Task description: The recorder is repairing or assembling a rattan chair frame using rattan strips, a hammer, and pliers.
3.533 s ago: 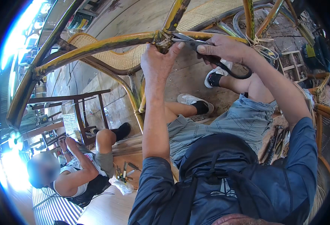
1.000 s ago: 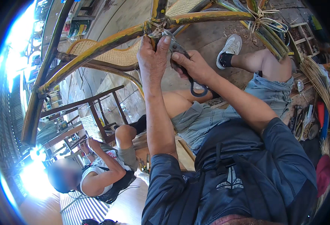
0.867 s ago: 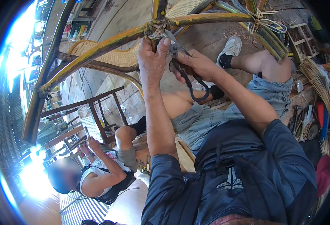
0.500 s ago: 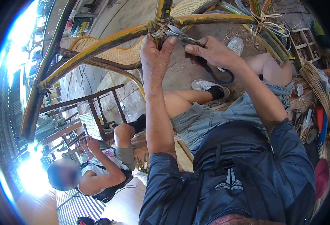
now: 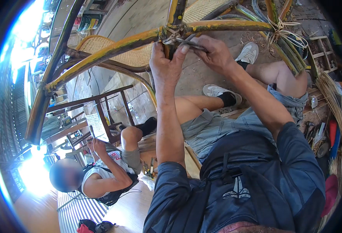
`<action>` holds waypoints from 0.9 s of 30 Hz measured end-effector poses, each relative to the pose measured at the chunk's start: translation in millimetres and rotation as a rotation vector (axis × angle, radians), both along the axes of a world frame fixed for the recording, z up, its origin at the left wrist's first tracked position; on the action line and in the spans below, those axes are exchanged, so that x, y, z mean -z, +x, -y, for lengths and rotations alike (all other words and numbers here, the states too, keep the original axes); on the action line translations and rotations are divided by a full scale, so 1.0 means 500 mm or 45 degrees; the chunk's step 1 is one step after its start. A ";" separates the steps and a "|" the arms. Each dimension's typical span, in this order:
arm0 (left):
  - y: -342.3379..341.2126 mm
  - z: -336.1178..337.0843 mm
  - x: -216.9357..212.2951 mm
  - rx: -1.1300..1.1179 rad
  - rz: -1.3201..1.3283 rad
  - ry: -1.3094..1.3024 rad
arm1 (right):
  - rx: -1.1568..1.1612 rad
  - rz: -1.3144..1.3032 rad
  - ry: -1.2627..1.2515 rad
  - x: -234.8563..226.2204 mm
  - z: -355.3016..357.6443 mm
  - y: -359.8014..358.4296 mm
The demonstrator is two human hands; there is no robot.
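- Observed left hand (image 5: 166, 69) gripping mottled yellow pole frame (image 5: 120, 44) just below lashed joint (image 5: 173, 35).
- Noted dark metal cutters (image 5: 194, 45) in right hand (image 5: 216, 54), tip-first beside joint; cannot confirm contact.
- Recorded pale strips (image 5: 278, 32) tied around frame farther right.
- Sighted seated co-worker (image 5: 105, 167) at left, near dark wooden frame (image 5: 103, 121).
- Found hand tools (image 5: 320, 131) at right.

The navy shirt (image 5: 283, 186) (short-sleeved, pale emblem (image 5: 237, 188)) tops grey-blue shorts (image 5: 229, 128).
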State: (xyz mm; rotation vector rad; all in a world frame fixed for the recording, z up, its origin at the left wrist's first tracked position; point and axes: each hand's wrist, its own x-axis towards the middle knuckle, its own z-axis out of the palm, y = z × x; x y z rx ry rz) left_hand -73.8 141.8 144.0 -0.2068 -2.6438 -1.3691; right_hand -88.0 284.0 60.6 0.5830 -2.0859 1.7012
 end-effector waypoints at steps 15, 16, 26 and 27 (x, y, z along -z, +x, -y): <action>0.000 -0.005 0.019 -0.259 -0.334 0.170 | -0.280 1.038 -0.798 -0.028 -0.123 0.142; -0.002 0.000 0.024 -0.251 -0.339 0.170 | -0.276 1.031 -0.802 -0.025 -0.143 0.156; -0.018 0.066 0.014 -0.141 -0.022 0.090 | 0.622 1.433 0.613 -0.039 -0.565 0.478; -0.016 0.055 0.002 -0.092 0.041 0.217 | 0.693 1.521 0.791 0.011 -0.604 0.538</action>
